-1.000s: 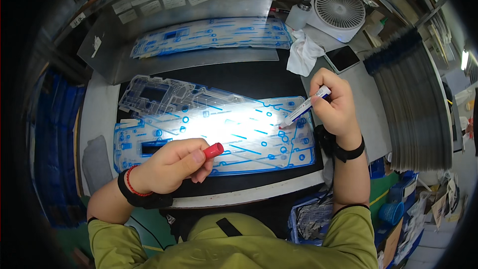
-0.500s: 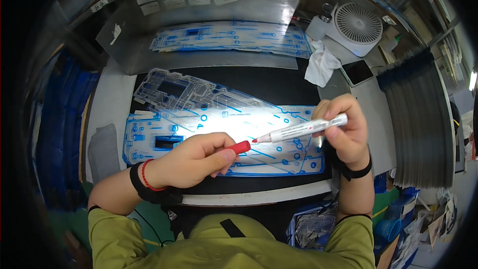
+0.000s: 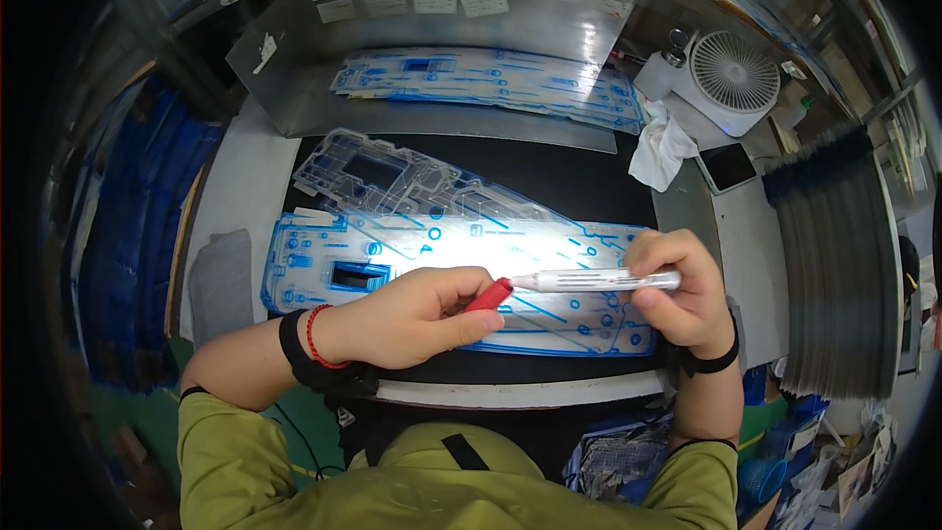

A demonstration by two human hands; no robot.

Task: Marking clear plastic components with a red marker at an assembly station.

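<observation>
While the right hand (image 3: pixel 677 290) pinches the white marker (image 3: pixel 599 281) level, the left hand (image 3: pixel 412 319) grips its red cap (image 3: pixel 488 295) at the tip, both above the lit sheet (image 3: pixel 442 265).

Olive-green short sleeves. Left hand (image 3: pixel 407 319): black wristband plus thin red cord bracelet at 9 o'clock of it. Right hand (image 3: pixel 677 285): black wristband at 5 o'clock.

My left hand (image 3: pixel 407 319) covers most of the red cap (image 3: pixel 489 295); the marker tip is hidden; glare blanks the backlit film sheet (image 3: pixel 461 245).
</observation>
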